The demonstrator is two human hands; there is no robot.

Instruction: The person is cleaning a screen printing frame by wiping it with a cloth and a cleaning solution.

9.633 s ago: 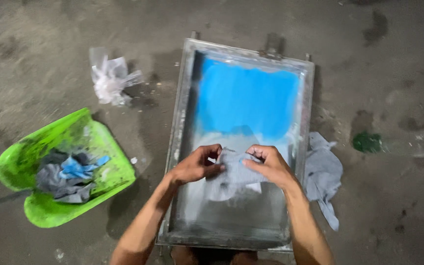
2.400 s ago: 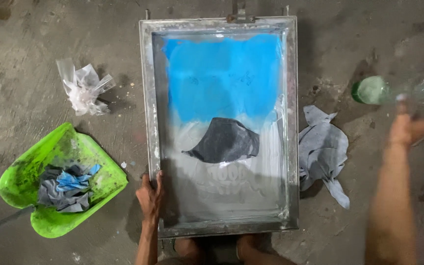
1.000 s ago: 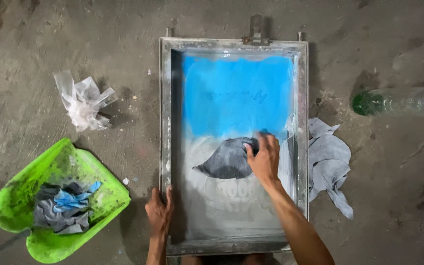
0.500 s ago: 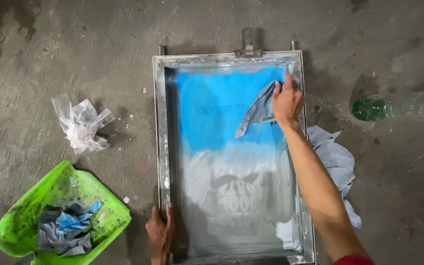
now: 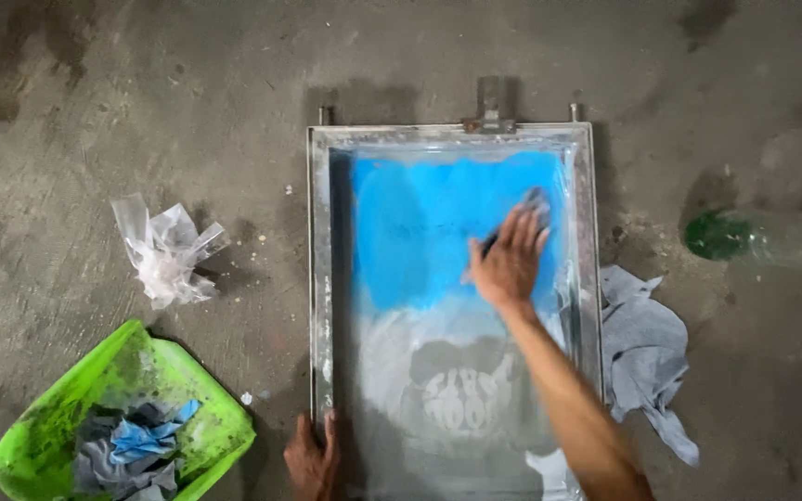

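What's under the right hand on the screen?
A dark rag shows past the fingertips of the right hand, pressed on the blue-coated mesh of the screen. Most of the rag is covered by the palm, as is the mesh beneath it.

Blue-and-grey screen (image 5: 420,232), silver frame (image 5: 319,278), green dustpan (image 5: 122,380), grey rag (image 5: 642,353)

Stained, dark grey concrete floor (image 5: 141,102), blotchy with damp patches, lit dimly and evenly from above.

A metal-framed printing screen (image 5: 322,278) lies flat on concrete, its mesh blue above, washed grey below.
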